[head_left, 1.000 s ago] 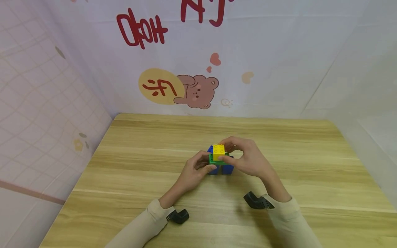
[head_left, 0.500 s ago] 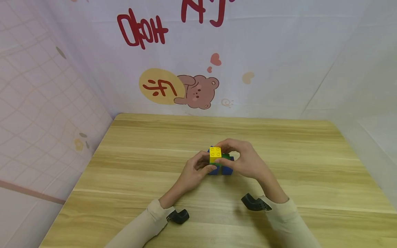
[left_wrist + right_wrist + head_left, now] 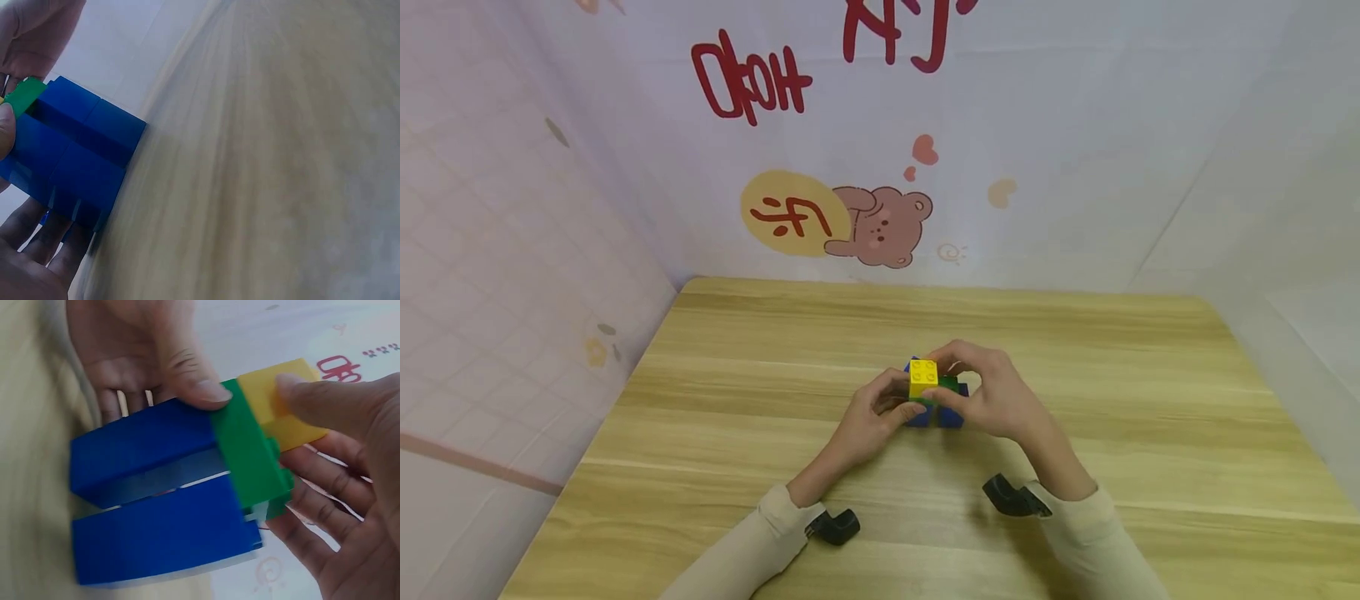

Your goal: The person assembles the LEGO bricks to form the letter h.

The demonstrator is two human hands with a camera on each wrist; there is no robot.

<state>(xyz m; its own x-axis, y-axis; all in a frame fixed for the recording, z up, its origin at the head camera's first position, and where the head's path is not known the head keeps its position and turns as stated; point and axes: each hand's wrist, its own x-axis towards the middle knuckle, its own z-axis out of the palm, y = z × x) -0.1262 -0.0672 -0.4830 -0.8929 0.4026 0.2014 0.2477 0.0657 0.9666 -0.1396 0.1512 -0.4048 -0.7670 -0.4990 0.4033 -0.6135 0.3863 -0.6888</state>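
Two blue brick columns [image 3: 156,534] stand upright on the table, a narrow gap between them. A green toy brick [image 3: 250,459] bridges their tops. My left hand [image 3: 865,418] grips the left column from the side, its thumb near the joint with the green brick. Above, my right hand [image 3: 1006,402] pinches a yellow studded brick [image 3: 923,377] between thumb and fingers. In the right wrist view the yellow brick sits against the studded side of the green one, at its left end. Whether it is fully pressed down I cannot tell.
The wood-grain table [image 3: 760,333] spreads around the hands. White printed cloth [image 3: 1060,125] hangs behind and at both sides. A black curved wrist mount [image 3: 835,527] sticks out from the left sleeve, with another black mount [image 3: 1011,496] at the right one.
My right hand has carried the yellow brick left and down, from over the middle of the green brick to its left end. The left hand keeps its hold; the head view shifts slightly.
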